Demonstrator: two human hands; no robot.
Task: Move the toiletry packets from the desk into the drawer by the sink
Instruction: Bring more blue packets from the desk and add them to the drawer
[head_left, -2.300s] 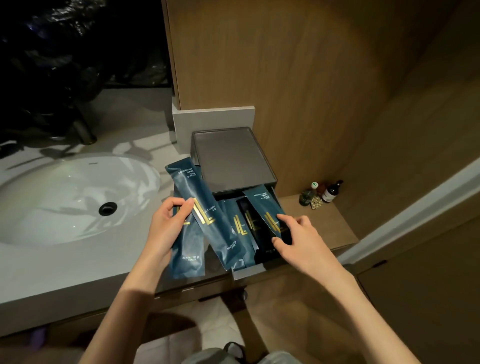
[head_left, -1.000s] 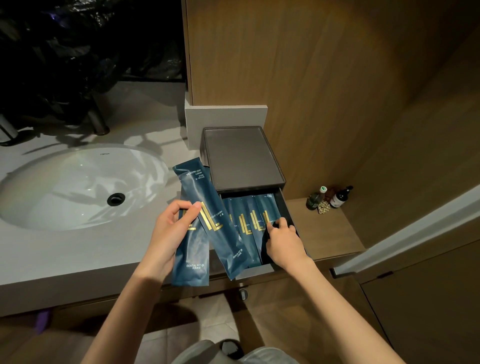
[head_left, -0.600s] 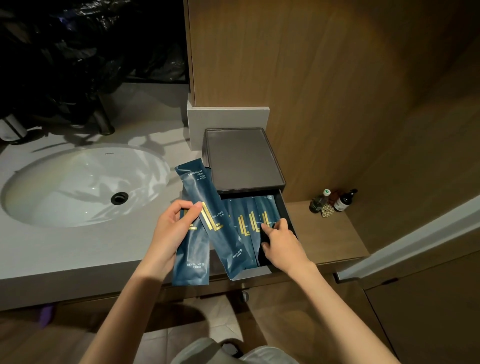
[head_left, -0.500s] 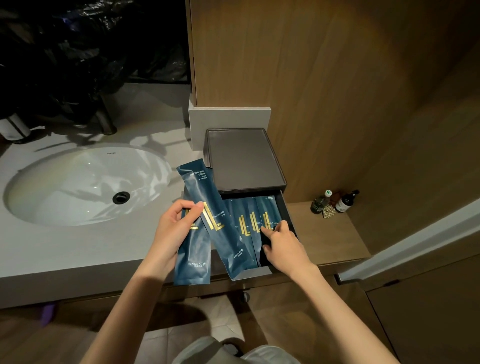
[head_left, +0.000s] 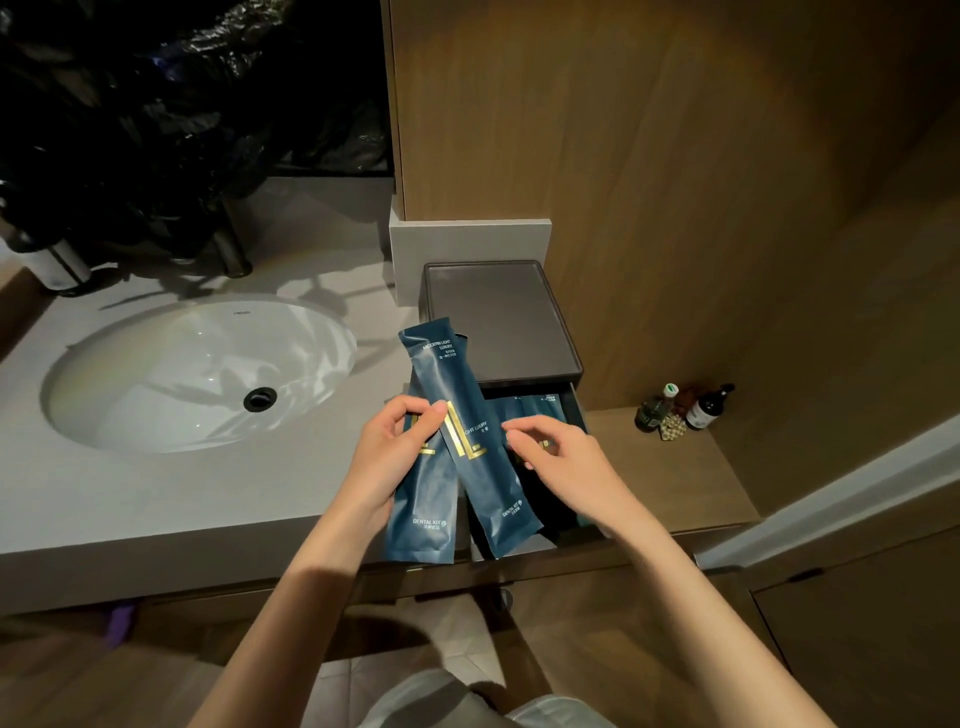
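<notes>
My left hand (head_left: 392, 457) grips two long dark-blue toiletry packets with gold lettering, fanned apart: one packet (head_left: 467, 441) slants up over the drawer box, the other packet (head_left: 423, 512) hangs down marked "DENTAL KIT". My right hand (head_left: 566, 467) hovers just right of the slanted packet, fingers apart and empty, its fingertips close to that packet's edge. Beneath my hands, the dark drawer (head_left: 577, 402) is pulled out from a small box (head_left: 498, 322) on the counter. Several blue packets (head_left: 540, 408) lie side by side inside it, partly hidden by my right hand.
A white oval sink (head_left: 197, 374) is set in the grey counter (head_left: 156, 499) to the left. Small bottles (head_left: 680, 410) stand on a wooden ledge at the right. A wooden wall panel rises behind the box. A dark plant and faucet stand behind the sink.
My right hand has lifted off the packets in the drawer and moved left toward the slanted packet held in my left hand. The left hand keeps its hold.
</notes>
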